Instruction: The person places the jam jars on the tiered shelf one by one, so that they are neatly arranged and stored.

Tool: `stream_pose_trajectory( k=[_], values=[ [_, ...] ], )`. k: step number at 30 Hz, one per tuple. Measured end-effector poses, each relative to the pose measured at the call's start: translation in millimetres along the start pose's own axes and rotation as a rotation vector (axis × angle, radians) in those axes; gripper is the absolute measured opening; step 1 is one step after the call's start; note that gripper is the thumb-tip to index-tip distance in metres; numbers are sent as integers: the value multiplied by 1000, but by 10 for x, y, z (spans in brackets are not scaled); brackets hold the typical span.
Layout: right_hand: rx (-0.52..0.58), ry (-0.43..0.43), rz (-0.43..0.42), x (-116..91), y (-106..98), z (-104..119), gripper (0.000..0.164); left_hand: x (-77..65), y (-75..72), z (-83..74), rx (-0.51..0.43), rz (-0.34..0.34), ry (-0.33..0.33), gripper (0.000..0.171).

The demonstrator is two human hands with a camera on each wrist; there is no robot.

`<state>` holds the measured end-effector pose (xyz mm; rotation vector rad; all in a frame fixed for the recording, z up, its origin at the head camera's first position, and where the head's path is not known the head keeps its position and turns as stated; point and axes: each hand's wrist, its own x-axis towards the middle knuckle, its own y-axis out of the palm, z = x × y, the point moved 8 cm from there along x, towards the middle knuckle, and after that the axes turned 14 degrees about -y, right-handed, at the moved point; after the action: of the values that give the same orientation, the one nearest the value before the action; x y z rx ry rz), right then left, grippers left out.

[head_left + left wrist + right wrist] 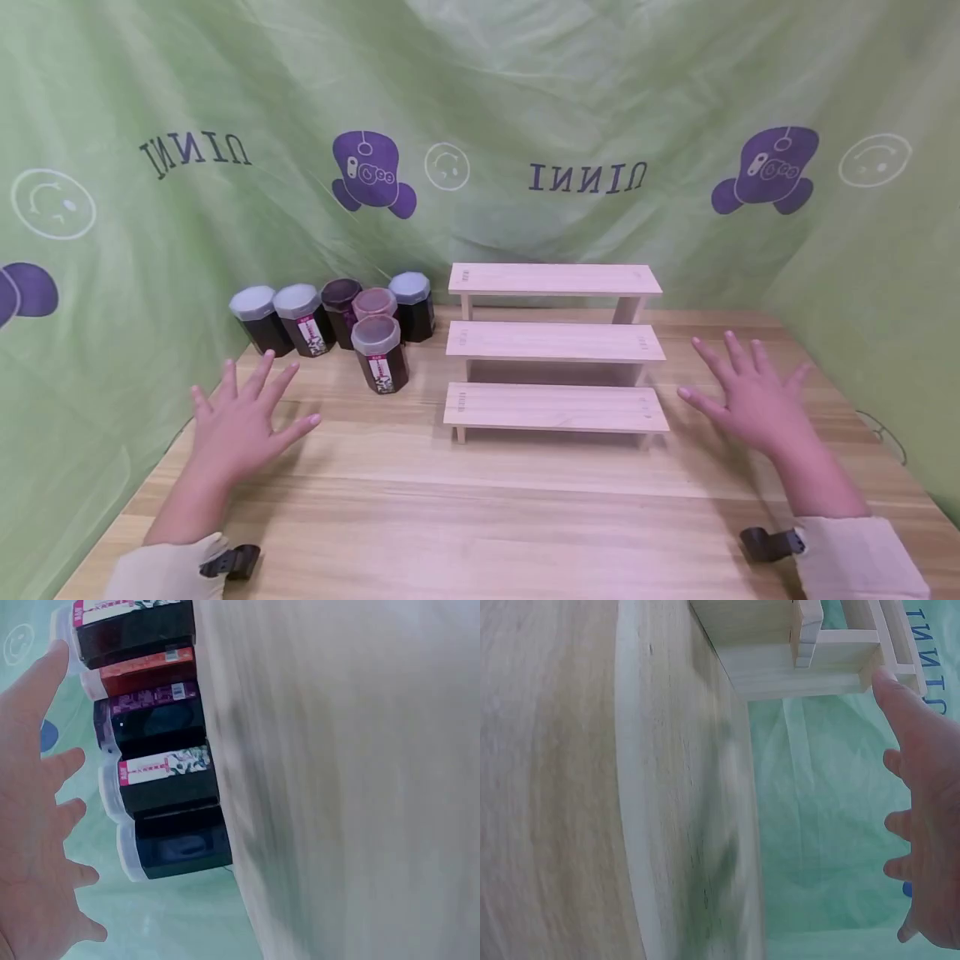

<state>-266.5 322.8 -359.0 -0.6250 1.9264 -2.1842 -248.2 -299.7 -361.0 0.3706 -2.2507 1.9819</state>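
Observation:
My left hand [238, 429] is held with fingers spread above the left side of the table, holding nothing. Just beyond it stands a group of dark lidded jars: one with a white label [381, 372] in front, another labelled jar [307, 327], a white-lidded jar [262, 321] at far left, a purple-lidded one [341, 312], a pinkish-lidded one [375, 303] and a blue-white-lidded one [412, 307]. My right hand [761, 404], also spread and holding nothing, hovers right of a three-step wooden shelf [555, 408]. All the shelf's steps are bare.
The wooden table [375, 517] extends in front of both hands. A green curtain [495, 92] with purple prints surrounds it at the back and sides. On the right, a thin dark cord [888, 432] hangs by the table edge.

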Motion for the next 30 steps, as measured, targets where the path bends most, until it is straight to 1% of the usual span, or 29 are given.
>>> stream_pose_trajectory(
  k=[4, 7, 12, 16, 19, 22, 27, 30],
  values=[
    [41, -5, -14, -1, 15, 24, 82, 27, -13, -73, -23, -4, 6, 88],
    [73, -12, -22, 14, 16, 38, 82, 49, -16, -125, -59, -10, 16, 87],
    [157, -20, -35, 67, 14, 53, 81, 97, -4, -187, -180, -6, 27, 83],
    [235, -26, -54, 108, 16, 67, 80, 121, -1, -231, -286, 15, 25, 78],
    [282, -38, -62, 139, 24, 78, 76, 140, -2, -269, -345, 35, 24, 75],
    [327, -57, -70, 160, 28, 91, 72, 167, -1, -304, -398, 44, 30, 73],
    [421, -120, -113, 191, 58, 111, 70, 214, -15, -363, -500, 37, 54, 71],
    [462, -127, -123, 196, 88, 102, 69, 244, -15, -374, -573, 35, 55, 69]
  ],
)
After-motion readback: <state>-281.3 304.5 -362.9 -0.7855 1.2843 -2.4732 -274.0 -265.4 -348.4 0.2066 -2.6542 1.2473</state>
